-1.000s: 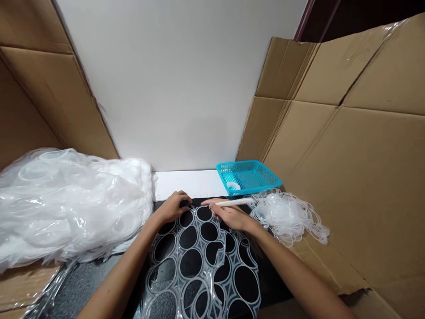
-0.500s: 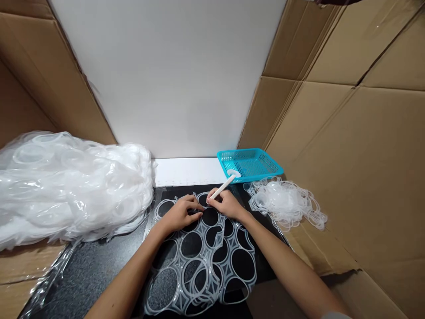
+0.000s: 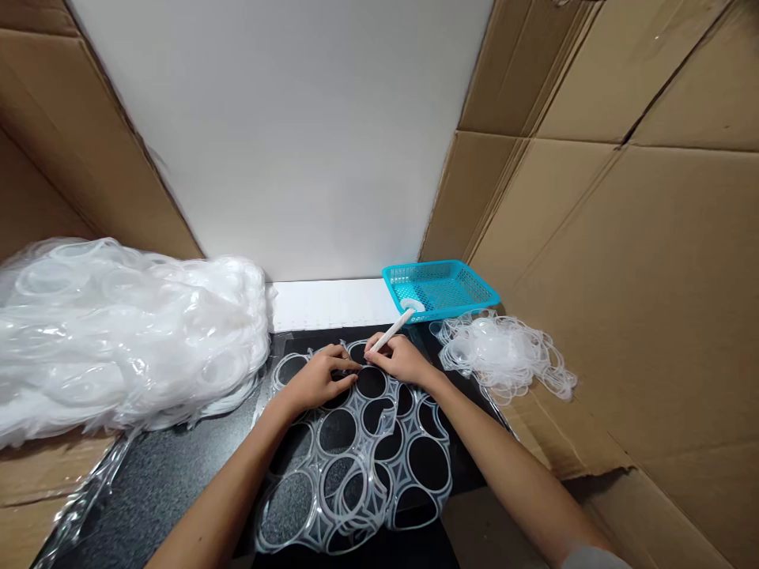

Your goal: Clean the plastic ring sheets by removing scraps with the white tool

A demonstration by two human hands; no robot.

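A clear plastic sheet [image 3: 356, 466] with several round cut-outs lies on a black mat [image 3: 171, 482] in front of me. My left hand [image 3: 317, 377] presses on the sheet's far end, fingers curled and pinched near a ring. My right hand [image 3: 400, 357] is closed round a thin white pen-like tool [image 3: 392, 329], its tip down at the sheet between the two hands. The fingertips of both hands nearly meet.
A large heap of clear plastic sheets [image 3: 118, 332] fills the left. A pile of loose clear rings [image 3: 504, 352] lies right of the mat, with a turquoise basket [image 3: 442, 288] behind it. Cardboard walls [image 3: 622, 261] stand left and right, a white board [image 3: 296, 142] behind.
My right hand swung the white tool from lying flat to pointing up and back, tip at the sheet. My left hand moved right towards it. The view tilted down slightly.
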